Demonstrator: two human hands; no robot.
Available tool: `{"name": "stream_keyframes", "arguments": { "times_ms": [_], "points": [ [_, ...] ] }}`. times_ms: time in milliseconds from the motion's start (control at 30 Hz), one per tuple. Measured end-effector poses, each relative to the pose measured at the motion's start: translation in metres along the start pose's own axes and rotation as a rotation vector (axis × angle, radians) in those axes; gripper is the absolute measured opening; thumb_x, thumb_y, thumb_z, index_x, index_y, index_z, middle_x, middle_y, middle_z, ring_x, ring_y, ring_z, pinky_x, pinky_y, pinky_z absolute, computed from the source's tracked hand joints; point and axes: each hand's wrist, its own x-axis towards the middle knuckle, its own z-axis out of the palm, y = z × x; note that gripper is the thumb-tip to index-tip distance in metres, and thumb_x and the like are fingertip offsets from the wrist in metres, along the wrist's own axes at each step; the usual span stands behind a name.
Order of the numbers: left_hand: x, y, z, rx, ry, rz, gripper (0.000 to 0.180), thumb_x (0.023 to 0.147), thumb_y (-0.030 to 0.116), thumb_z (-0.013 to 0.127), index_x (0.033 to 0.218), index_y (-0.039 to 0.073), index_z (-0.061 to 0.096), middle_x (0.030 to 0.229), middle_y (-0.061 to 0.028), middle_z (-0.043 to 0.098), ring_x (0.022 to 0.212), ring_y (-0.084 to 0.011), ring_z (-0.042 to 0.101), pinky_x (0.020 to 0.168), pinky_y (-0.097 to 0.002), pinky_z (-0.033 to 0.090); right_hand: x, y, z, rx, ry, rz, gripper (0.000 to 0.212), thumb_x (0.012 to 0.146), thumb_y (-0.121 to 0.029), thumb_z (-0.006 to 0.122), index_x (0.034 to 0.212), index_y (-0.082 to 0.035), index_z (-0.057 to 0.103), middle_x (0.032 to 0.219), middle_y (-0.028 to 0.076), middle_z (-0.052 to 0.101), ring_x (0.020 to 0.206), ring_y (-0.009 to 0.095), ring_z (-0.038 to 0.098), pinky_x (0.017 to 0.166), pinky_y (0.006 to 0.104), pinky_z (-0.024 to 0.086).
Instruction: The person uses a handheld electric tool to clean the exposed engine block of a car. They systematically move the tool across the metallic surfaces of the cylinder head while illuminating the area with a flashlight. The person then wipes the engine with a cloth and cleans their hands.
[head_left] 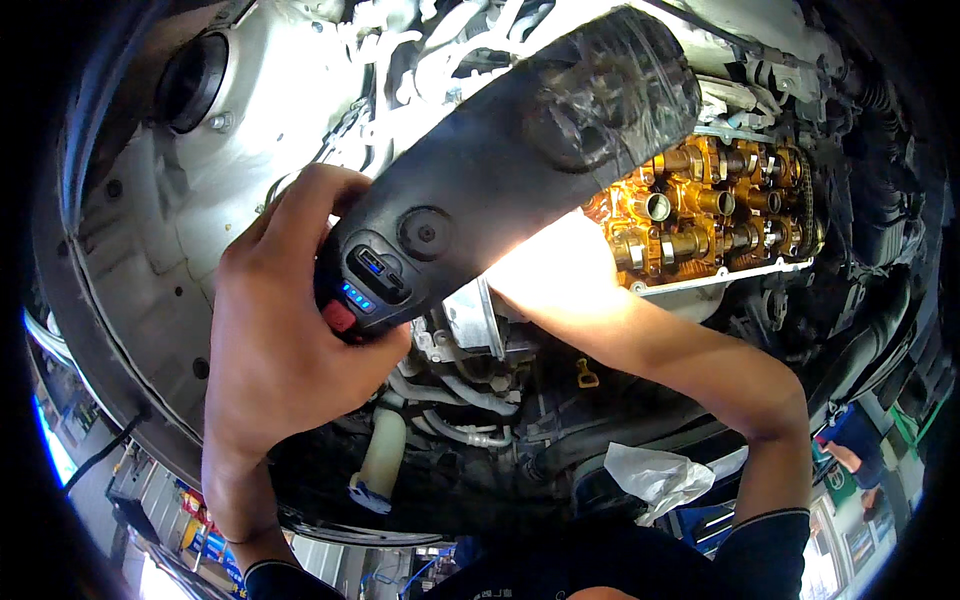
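Because the lit face of the handheld work light (470,190) is turned away from the camera, its glare is thrown onto the engine and onto the right hand (555,250), and only the black back is shown. The light is clamped near its lower end in the left hand (285,300), by which the red button (339,317) and the charging port (372,262) are left uncovered. By this grip, it seems, the long body is kept slanted over the engine, its far end overlapping the amber-stained cylinder head (715,208), whose camshafts (690,243) are exposed. The right hand is held apart from the left, beneath the light; since it is partly hidden and washed out, whether anything is gripped cannot be told. Nearer the front, a yellow dipstick handle (587,375) and a crumpled white paper sheet (655,478) can be seen, the sheet probably put there for easy reach.
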Motion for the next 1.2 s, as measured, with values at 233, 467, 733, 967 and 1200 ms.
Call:
{"name": "stream_keyframes", "arguments": {
  "times_ms": [233,467,733,967,1200],
  "points": [
    [0.003,0.0,0.0,0.007,0.008,0.034,0.051,0.069,0.003,0.08,0.115,0.001,0.059,0.089,-0.0103,0.068,0.083,-0.0138,0.065,0.077,-0.0306,0.053,0.008,0.006,-0.003,-0.014,0.111,-0.058,0.02,0.083,-0.021,0.066,0.087,-0.004,0.076,0.079,0.015,0.071,0.074,0.029,0.072,0.062,0.0423,0.056],
    [0.002,-0.005,0.0,-0.024,0.025,0.024,0.051,0.07,0.003,0.079,0.116,0.001,0.058,0.089,-0.0097,0.067,0.083,-0.0118,0.064,0.076,-0.0289,0.052,0.0,0.031,-0.022,-0.052,0.292,-0.181,0.014,0.08,-0.017,0.069,0.083,-0.005,0.076,0.077,0.012,0.071,0.07,0.026,0.071,0.059,0.0401,0.057],
    [0.01,-0.004,-0.003,0.002,-0.008,0.065,0.052,0.07,0.004,0.079,0.117,0.002,0.058,0.088,-0.0089,0.066,0.08,-0.013,0.064,0.074,-0.0286,0.051,0.019,0.073,-0.068,0.197,0.299,-0.009,0.011,0.078,-0.019,0.077,0.07,-0.012,0.08,0.069,0.006,0.075,0.063,0.026,0.072,0.064,0.0349,0.058],
    [0.004,-0.007,-0.001,-0.026,0.017,0.057,0.051,0.07,0.004,0.079,0.117,0.001,0.058,0.09,-0.0094,0.066,0.081,-0.0136,0.063,0.075,-0.0298,0.052,0.069,0.084,-0.053,0.412,0.178,0.175,0.01,0.078,-0.019,0.077,0.073,-0.012,0.08,0.071,0.006,0.075,0.064,0.026,0.072,0.064,0.0353,0.058],
    [0.002,-0.007,0.0,-0.018,0.004,0.022,0.051,0.07,0.004,0.078,0.117,0.001,0.058,0.09,-0.0094,0.066,0.082,-0.0138,0.064,0.076,-0.0299,0.052,0.089,0.089,-0.049,0.427,0.181,0.164,0.008,0.078,-0.019,0.077,0.076,-0.011,0.08,0.073,0.007,0.075,0.065,0.025,0.072,0.064,0.0356,0.058]
  ]
}}
